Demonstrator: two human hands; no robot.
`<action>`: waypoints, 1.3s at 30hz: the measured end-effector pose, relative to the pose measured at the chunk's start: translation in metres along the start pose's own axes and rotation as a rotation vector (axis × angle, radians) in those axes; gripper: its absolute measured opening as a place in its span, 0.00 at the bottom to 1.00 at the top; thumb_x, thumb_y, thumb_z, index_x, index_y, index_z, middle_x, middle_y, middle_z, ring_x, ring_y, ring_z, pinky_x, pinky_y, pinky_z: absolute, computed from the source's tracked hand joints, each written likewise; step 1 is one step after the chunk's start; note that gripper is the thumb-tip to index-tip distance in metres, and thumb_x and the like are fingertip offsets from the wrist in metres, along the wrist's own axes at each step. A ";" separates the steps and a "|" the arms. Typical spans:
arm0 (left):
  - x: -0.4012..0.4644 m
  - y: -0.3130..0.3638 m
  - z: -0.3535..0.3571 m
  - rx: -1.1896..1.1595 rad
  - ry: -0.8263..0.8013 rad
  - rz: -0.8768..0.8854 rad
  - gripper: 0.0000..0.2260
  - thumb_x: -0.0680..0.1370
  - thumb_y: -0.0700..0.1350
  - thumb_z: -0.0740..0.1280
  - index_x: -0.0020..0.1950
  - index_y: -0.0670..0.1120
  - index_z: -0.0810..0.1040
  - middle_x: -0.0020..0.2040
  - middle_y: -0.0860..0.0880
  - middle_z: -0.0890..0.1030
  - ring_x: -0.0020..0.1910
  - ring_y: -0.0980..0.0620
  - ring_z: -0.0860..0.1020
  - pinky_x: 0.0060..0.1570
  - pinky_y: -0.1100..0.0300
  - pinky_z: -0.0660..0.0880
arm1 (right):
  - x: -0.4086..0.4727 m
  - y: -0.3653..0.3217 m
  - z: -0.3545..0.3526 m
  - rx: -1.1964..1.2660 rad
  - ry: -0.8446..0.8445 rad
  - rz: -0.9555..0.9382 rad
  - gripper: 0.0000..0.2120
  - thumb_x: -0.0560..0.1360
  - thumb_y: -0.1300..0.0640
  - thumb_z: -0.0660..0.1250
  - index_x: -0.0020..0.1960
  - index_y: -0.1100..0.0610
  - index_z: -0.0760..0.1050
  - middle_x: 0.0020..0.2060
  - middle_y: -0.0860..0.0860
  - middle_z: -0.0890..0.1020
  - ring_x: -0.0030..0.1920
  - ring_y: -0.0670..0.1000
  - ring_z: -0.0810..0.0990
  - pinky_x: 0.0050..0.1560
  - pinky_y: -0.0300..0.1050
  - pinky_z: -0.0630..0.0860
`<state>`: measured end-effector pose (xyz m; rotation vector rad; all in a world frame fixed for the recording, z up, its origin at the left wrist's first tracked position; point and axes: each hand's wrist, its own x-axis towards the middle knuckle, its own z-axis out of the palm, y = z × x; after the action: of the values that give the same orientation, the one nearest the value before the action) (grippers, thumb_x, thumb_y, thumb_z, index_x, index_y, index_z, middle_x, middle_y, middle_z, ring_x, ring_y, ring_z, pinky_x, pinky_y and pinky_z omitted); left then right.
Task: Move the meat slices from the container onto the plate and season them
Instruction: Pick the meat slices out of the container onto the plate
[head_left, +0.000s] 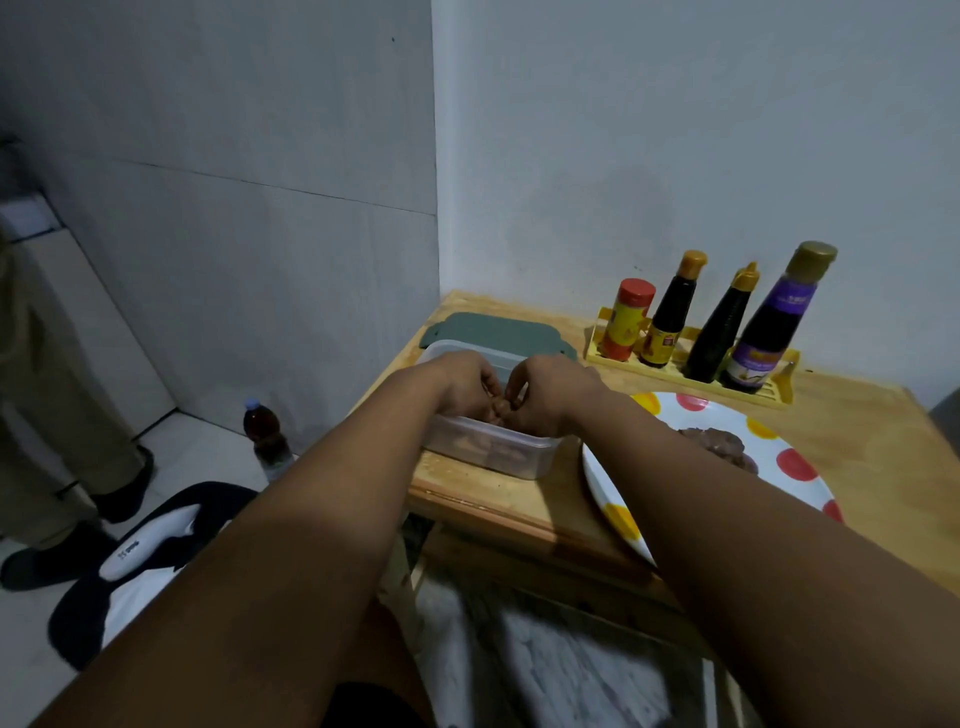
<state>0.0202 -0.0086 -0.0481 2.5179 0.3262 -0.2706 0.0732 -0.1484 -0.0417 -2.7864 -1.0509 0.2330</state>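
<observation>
A clear plastic container (498, 457) with pinkish meat slices (511, 453) inside stands on the wooden table (519, 509). My left hand (465, 382) and my right hand (545, 395) are both over the container, fingertips meeting and pinched on a piece of meat between them. To the right lies a white plate (613, 499) with red and yellow dots; a few meat slices (719, 444) lie on it, partly hidden by my right forearm.
A grey-green lid (498, 330) lies behind the container. A yellow rack (685, 371) at the back right holds a red-capped spice shaker (626, 319) and three dark sauce bottles (769, 319). On the floor to the left stand a bottle (265, 431) and another person's legs (62, 415).
</observation>
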 end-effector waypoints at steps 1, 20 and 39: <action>0.001 0.000 0.000 -0.004 -0.004 0.001 0.09 0.75 0.36 0.70 0.51 0.46 0.85 0.46 0.48 0.86 0.46 0.49 0.82 0.50 0.55 0.80 | 0.000 0.000 0.000 0.017 -0.004 0.004 0.13 0.70 0.43 0.70 0.50 0.48 0.82 0.49 0.50 0.84 0.54 0.54 0.80 0.58 0.55 0.76; -0.013 0.007 -0.015 -0.037 0.024 -0.016 0.12 0.75 0.36 0.70 0.57 0.47 0.80 0.51 0.45 0.84 0.51 0.47 0.82 0.54 0.52 0.78 | -0.009 -0.004 -0.008 0.048 0.154 -0.095 0.19 0.73 0.51 0.71 0.61 0.47 0.71 0.52 0.48 0.83 0.58 0.56 0.78 0.55 0.52 0.69; -0.028 0.018 -0.023 -0.071 0.155 0.030 0.26 0.72 0.40 0.76 0.68 0.51 0.73 0.54 0.46 0.81 0.53 0.48 0.79 0.55 0.54 0.76 | -0.016 0.008 -0.020 0.667 0.452 -0.125 0.11 0.77 0.62 0.67 0.58 0.51 0.75 0.41 0.47 0.81 0.41 0.47 0.81 0.41 0.44 0.80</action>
<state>0.0014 -0.0145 -0.0131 2.4762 0.3527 -0.0505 0.0701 -0.1668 -0.0218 -2.0353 -0.8300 -0.0591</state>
